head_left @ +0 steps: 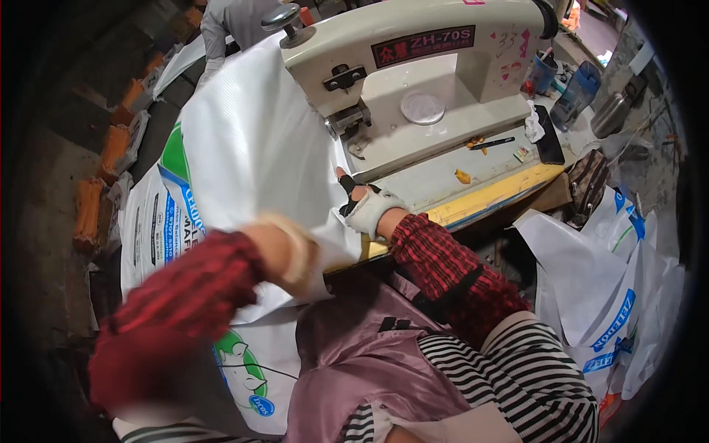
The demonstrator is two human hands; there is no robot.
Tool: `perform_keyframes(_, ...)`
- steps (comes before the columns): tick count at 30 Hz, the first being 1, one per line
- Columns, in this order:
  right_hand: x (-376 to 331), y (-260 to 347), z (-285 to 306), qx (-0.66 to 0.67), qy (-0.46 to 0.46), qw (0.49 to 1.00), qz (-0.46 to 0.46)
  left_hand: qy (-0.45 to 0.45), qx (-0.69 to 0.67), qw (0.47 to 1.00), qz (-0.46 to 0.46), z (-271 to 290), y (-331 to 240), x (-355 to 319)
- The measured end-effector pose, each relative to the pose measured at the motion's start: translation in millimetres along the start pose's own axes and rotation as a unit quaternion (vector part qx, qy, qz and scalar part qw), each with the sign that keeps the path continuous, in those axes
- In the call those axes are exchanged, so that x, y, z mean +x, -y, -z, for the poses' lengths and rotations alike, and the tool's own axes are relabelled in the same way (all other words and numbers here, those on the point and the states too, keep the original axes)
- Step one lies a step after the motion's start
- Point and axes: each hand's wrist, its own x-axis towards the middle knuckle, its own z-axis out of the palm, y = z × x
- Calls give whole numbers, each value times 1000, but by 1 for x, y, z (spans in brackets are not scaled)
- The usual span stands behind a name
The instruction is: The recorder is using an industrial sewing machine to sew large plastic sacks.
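Note:
A large white woven sack (251, 140) with green and blue print drapes over the left end of a cream sewing machine (458, 63). Its edge lies beside the machine's needle and presser area (349, 122). My right hand (367, 207), in a white glove with black finger covers, grips the sack's edge just below the needle area, one finger stretched along it. My left hand (292, 255), also in a pale glove, is over the lower part of the sack. Motion smears it, and its fingers cannot be made out.
On the machine table (495, 188), with its yellow front edge, lie a phone (548, 136), a black pen (493, 143) and orange scraps. A blue bottle (577, 92) and a steel flask (614, 111) stand behind. More printed sacks (598, 288) hang at right. Another person (233, 22) is at the far left.

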Motion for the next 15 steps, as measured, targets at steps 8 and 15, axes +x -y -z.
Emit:
perform_keyframes(8, -46, -24, -55, -295, 134, 936, 135, 12, -135, 946, -296, -52, -94, 78)
perform_keyframes(15, -69, -6, -53, -137, 91, 983, 82, 13, -32, 986, -162, 1, -107, 10)
